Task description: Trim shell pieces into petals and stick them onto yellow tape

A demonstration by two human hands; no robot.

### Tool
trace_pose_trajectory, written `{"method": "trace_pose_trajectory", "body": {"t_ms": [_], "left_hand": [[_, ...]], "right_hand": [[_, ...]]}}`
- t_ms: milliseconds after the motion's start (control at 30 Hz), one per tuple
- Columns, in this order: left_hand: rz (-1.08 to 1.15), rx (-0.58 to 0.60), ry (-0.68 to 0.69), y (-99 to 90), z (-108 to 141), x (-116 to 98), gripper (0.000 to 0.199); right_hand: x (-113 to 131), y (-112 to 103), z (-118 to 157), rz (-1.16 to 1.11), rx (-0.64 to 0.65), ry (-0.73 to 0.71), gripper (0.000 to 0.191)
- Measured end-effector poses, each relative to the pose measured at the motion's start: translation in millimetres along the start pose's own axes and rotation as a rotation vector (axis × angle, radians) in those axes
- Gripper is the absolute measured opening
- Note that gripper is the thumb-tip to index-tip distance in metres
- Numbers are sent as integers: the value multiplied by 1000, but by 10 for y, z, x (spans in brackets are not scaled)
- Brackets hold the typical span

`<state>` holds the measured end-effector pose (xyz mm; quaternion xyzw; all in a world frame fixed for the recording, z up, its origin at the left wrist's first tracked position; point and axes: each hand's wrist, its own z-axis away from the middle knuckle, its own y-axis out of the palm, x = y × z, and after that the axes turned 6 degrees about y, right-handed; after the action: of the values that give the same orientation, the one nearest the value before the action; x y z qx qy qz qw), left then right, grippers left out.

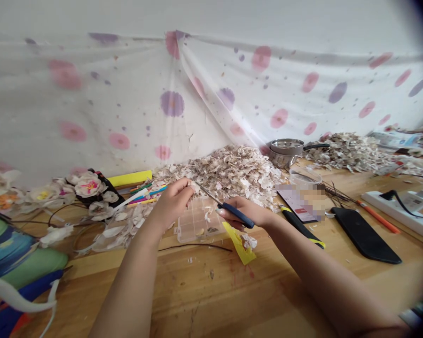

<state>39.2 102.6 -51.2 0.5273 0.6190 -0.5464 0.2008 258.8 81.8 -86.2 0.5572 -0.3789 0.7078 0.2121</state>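
Note:
My right hand (238, 211) is closed around the dark blue handles of a pair of scissors (238, 215), whose thin metal blades point up and to the left. The blade tips reach the fingers of my left hand (178, 195), which are pinched together. What they hold is too small to make out against the pale flakes behind. Below both hands lies a clear compartment box (193, 225) with a few small bits in it. Just behind them rises a large heap of pale dried petal-like flakes (229, 173).
At the right lie a phone (298, 204), black-and-yellow pliers (299, 225), a black slab (364, 234) and a power strip (402, 211). A metal bowl (285, 152) stands behind. Yellow tape (241, 246) and a thin stick (197, 246) lie in front; handmade flowers (90, 185) are at left.

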Motion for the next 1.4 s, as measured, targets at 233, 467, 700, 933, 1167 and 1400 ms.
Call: {"method": "trace_pose_trajectory", "body": {"t_ms": [233,467,700,933,1167,1400], "left_hand": [[27,139,-71,21,-82,234,18],[101,468,-35,85,-53,215,21],[77,577,-19,152,-46,216,18],[112,507,-45,242,-38,180,18],[188,348,-46,215,-30,50,18],[140,40,72,-26,36,-59,13]], "right_hand": [[-168,-1,-97,31,-153,109,48],[-75,220,-151,-183,-248,-53,41],[-47,250,-120,-221,-308,-64,33],[-69,258,-119,-245,-426,-150,22],[-36,254,-124,-266,-531,-165,28],[-55,135,-75,-74,-211,-226,48]]}}
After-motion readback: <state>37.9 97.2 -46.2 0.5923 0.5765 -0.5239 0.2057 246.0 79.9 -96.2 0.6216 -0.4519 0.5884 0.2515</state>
